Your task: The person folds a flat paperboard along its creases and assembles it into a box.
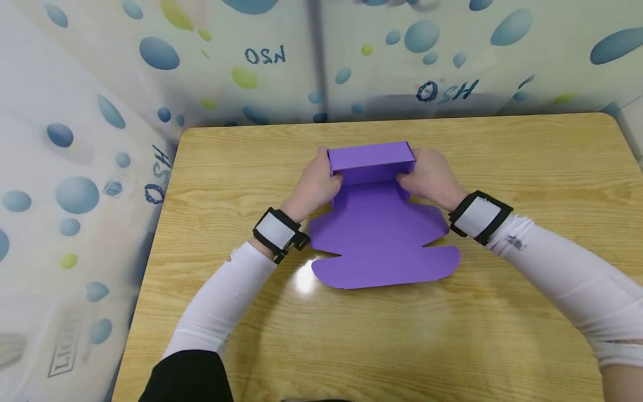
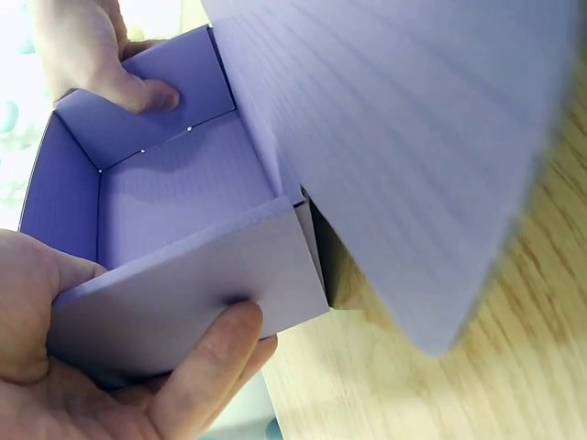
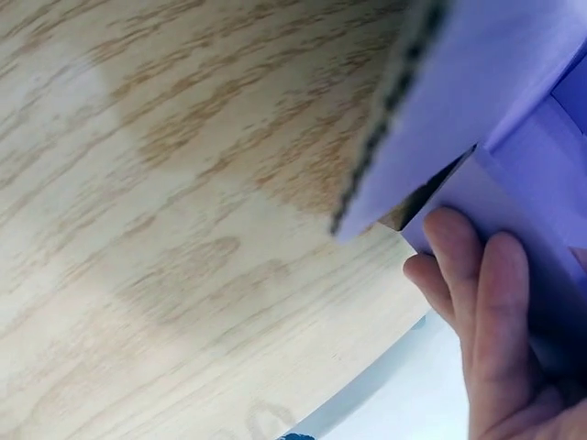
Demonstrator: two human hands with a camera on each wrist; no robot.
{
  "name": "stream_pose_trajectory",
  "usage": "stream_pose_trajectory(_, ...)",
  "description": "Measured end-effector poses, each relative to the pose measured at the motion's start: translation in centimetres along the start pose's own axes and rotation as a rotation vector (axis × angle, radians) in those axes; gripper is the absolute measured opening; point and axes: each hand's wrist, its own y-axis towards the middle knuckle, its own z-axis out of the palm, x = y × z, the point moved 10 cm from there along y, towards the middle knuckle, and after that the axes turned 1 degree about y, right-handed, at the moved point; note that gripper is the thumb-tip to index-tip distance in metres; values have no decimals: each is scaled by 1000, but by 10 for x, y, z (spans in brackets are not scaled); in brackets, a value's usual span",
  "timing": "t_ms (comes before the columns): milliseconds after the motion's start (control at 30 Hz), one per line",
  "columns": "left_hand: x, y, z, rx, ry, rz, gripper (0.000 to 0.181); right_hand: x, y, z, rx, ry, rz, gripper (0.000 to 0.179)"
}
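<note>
A purple cardboard box stands near the table's far side, its walls folded up and its lid flap spread flat toward the person. My left hand grips the box's left side wall, thumb inside and fingers pressed along the outside. On the opposite wall, my right hand holds in the same way, its thumb over the inner face in the left wrist view. Fingers of the right hand lie along the outer wall in the right wrist view. The box's inside holds nothing.
The wooden table carries the box. Behind it and at the left hangs a pale curtain with blue and green spots. Side tabs of the lid stick out to left and right, near both wrists.
</note>
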Motion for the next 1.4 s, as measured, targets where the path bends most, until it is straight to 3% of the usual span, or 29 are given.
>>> stream_pose_trajectory(200, 0, -3, 0, -2, 11, 5, 45, 0, 0, -1, -16, -16, 12, 5)
stream_pose_trajectory(467, -3, -9, 0, -5, 36, -47, 57, -10, 12, -13, -48, -30, 69, 42)
stream_pose_trajectory(667, -9, -13, 4, 7, 27, -49, 54, -11, 20, -20, -41, -92, 120, 44)
stream_pose_trajectory(867, -16, -15, 6, -23, 30, -35, 53, -17, 25, -25, -76, -166, 204, 44)
stream_pose_trajectory(1100, -12, -19, 8, -34, 50, -39, 49, -15, 28, -21, -119, -198, 191, 46)
stream_pose_trajectory(1233, -8, -18, 10, -26, 45, -49, 49, -12, 29, -19, -76, -188, 162, 47)
stream_pose_trajectory(1400, -5, -16, 9, -11, 35, -49, 52, -13, 27, -13, 73, -144, 137, 44)
